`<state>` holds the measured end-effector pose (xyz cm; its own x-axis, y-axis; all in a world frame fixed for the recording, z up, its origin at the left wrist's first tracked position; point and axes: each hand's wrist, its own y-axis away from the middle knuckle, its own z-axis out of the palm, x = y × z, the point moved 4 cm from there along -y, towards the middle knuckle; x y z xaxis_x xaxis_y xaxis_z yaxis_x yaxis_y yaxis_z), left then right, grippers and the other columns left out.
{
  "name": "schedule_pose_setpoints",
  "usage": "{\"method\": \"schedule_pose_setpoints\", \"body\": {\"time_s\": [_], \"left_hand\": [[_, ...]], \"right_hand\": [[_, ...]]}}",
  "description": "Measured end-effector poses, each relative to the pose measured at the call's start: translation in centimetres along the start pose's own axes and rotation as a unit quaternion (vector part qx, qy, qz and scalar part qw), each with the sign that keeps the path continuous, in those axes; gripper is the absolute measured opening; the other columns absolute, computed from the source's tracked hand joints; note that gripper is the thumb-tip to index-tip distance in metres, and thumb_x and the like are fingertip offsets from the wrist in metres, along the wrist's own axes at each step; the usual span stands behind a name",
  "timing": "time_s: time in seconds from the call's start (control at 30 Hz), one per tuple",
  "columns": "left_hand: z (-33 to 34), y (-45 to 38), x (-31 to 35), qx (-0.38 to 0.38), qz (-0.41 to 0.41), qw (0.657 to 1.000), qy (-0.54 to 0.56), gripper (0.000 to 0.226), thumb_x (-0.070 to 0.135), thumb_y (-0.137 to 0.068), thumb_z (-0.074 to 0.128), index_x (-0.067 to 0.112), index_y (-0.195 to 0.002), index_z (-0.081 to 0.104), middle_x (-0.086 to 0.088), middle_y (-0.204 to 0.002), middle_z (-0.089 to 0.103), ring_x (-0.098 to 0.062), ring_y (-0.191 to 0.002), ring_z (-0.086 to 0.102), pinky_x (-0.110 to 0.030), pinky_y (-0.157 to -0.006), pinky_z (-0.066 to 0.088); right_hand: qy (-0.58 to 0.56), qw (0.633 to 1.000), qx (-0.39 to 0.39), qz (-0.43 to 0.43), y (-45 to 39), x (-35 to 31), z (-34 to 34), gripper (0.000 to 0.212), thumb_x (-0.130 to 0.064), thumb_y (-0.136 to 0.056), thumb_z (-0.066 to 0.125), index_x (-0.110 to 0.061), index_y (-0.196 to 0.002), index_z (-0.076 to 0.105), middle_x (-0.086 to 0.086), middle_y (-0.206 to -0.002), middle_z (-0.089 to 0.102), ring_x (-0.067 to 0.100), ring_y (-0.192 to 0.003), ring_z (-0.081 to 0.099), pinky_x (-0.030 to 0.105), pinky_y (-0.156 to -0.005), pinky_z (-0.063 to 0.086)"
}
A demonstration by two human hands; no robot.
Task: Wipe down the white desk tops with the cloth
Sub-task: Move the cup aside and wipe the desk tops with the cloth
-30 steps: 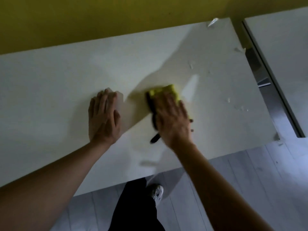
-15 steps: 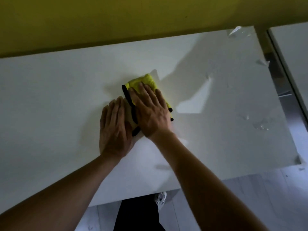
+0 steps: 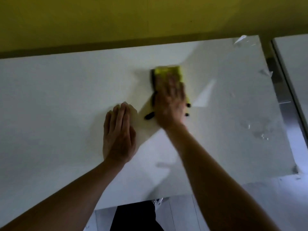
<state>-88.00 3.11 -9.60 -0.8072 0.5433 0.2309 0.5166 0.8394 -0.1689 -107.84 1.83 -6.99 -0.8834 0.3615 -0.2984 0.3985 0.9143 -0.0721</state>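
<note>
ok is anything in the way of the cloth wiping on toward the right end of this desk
Nothing solid shows. Right of the yellow cloth, under the right hand, the white desk top holds only small clear shiny scraps.

A right hand point(image 3: 170, 100) presses flat on a yellow cloth point(image 3: 168, 72) with black trim on a white desk top point(image 3: 58, 97) — blurred. The left hand point(image 3: 119, 134) rests flat just left of it. Far right, a second desk top point(image 3: 295, 64) — beyond a gap.
</note>
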Motion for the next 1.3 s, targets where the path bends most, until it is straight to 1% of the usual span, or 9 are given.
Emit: {"method": "schedule_pose_setpoints", "body": {"time_s": [0.2,0.47,0.57,0.7,0.83,1.03,1.13,1.2,1.3], "left_hand": [[-0.3,0.0,0.1,-0.009,-0.004,1.0,0.013,0.062,0.019,-0.101,0.04,-0.002,-0.159,0.035,-0.019,-0.166,0.036,-0.037,-0.155,0.031,-0.051,-0.129,0.02],[-0.8,-5.8,-0.8,-0.002,-0.007,0.999,0.038,0.058,0.019,-0.096,0.05,-0.001,-0.15,0.046,-0.023,-0.161,0.039,-0.044,-0.145,0.04,-0.053,-0.123,0.027],[0.1,-8.8,-0.8,-0.012,0.018,0.999,0.031,0.063,0.025,-0.101,0.04,-0.001,-0.159,0.035,-0.021,-0.168,0.031,-0.04,-0.155,0.029,-0.052,-0.128,0.021],[1.2,-9.8,-0.6,-0.016,0.008,1.0,0.002,0.067,0.027,-0.101,0.039,0.001,-0.162,0.032,-0.02,-0.168,0.032,-0.038,-0.156,0.029,-0.052,-0.129,0.022],[1.0,-10.0,-0.9,-0.021,0.014,1.0,0.001,0.067,0.027,-0.1,0.037,0.002,-0.162,0.032,-0.018,-0.17,0.03,-0.036,-0.157,0.027,-0.049,-0.13,0.019],[1.0,-10.2,-0.5,-0.027,0.006,1.0,0.015,0.067,0.027,-0.1,0.037,0.003,-0.163,0.029,-0.018,-0.171,0.026,-0.036,-0.159,0.023,-0.051,-0.13,0.018],[1.1,-10.2,-0.6,-0.023,0.002,1.0,0.017,0.067,0.022,-0.1,0.04,0.002,-0.163,0.028,-0.018,-0.171,0.026,-0.037,-0.159,0.022,-0.052,-0.13,0.018],[1.0,-10.2,-0.5,-0.019,0.003,0.999,0.029,0.067,0.02,-0.1,0.041,0.001,-0.162,0.029,-0.02,-0.17,0.027,-0.038,-0.158,0.023,-0.053,-0.13,0.018],[0.9,-10.4,-0.4,-0.021,0.004,0.999,0.025,0.066,0.022,-0.1,0.039,0.0,-0.162,0.03,-0.021,-0.169,0.029,-0.039,-0.157,0.025,-0.053,-0.129,0.02]], "right_hand": [[0.049,0.988,-0.044,-0.142,-1.1,-0.9,2.0,0.057,-0.037,-0.106,0.034,-0.033,-0.161,0.022,0.0,-0.169,0.02,0.022,-0.157,0.011,0.047,-0.127,0.01],[0.053,0.972,0.021,0.228,-6.3,12.0,-2.9,0.063,-0.041,-0.103,0.026,-0.027,-0.163,0.013,0.006,-0.171,0.008,0.023,-0.157,0.003,0.048,-0.127,0.005],[0.051,0.992,-0.01,0.116,-7.4,4.7,-1.0,0.096,-0.063,-0.081,0.043,-0.026,-0.163,0.01,0.01,-0.17,0.009,0.028,-0.157,0.002,0.049,-0.127,0.006],[0.025,0.995,-0.004,-0.099,-9.4,-3.3,1.7,0.058,-0.038,-0.102,0.035,-0.03,-0.159,0.031,0.002,-0.167,0.025,0.022,-0.156,0.018,0.044,-0.127,0.01],[0.027,0.985,-0.001,-0.171,-11.1,-0.6,1.5,0.053,-0.033,-0.106,0.039,-0.032,-0.158,0.033,0.001,-0.166,0.029,0.022,-0.154,0.023,0.048,-0.126,0.018],[0.056,0.985,0.023,0.161,-15.2,14.9,-2.7,0.057,-0.038,-0.106,0.03,-0.034,-0.162,0.017,0.003,-0.17,0.012,0.022,-0.157,0.007,0.045,-0.127,0.01],[0.071,0.976,0.018,0.207,-15.7,13.5,-2.5,0.068,-0.047,-0.101,0.039,-0.03,-0.162,0.017,0.006,-0.17,0.011,0.024,-0.157,0.005,0.047,-0.127,0.008],[0.099,0.988,0.004,0.122,-15.4,8.8,-1.1,0.101,-0.059,-0.081,0.064,-0.03,-0.163,0.013,0.008,-0.169,0.015,0.028,-0.157,0.007,0.048,-0.126,0.012],[0.088,0.993,-0.008,-0.081,-13.1,0.6,1.3,0.063,-0.038,-0.103,0.043,-0.032,-0.162,0.02,0.003,-0.168,0.022,0.025,-0.156,0.013,0.046,-0.126,0.013]]}}
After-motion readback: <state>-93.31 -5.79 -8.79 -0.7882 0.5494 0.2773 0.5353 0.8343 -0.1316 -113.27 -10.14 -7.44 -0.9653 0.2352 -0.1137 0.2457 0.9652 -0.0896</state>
